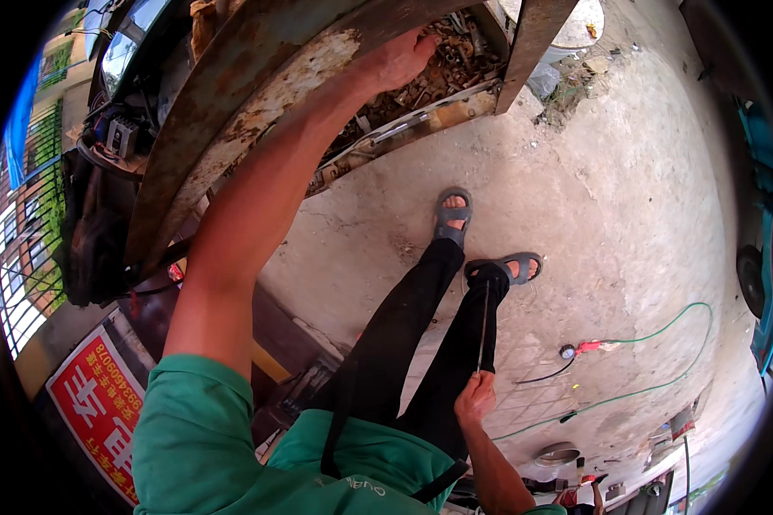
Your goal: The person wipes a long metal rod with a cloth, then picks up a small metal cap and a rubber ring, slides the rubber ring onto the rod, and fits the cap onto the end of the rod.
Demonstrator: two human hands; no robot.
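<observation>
My left arm stretches up under a rusty metal panel (275, 120). My left hand (404, 62) is over a metal tray (455, 112) heaped with rusty bolts and small metal parts (468, 56). Its fingers are curled together; whatever they may grip is too small to make out. Down by my leg, my right hand (475, 397) is closed round the end of a long thin metal rod (485, 322). The rod points away from me along my black trouser leg, and its held end is hidden in the fist.
On the concrete floor to the right lies a red inflator with a gauge (586, 347) and a green hose (636, 399). A round metal bowl (556, 453) sits nearer. A white bucket (581, 30) stands beyond the tray. A red sign (94, 403) leans at left.
</observation>
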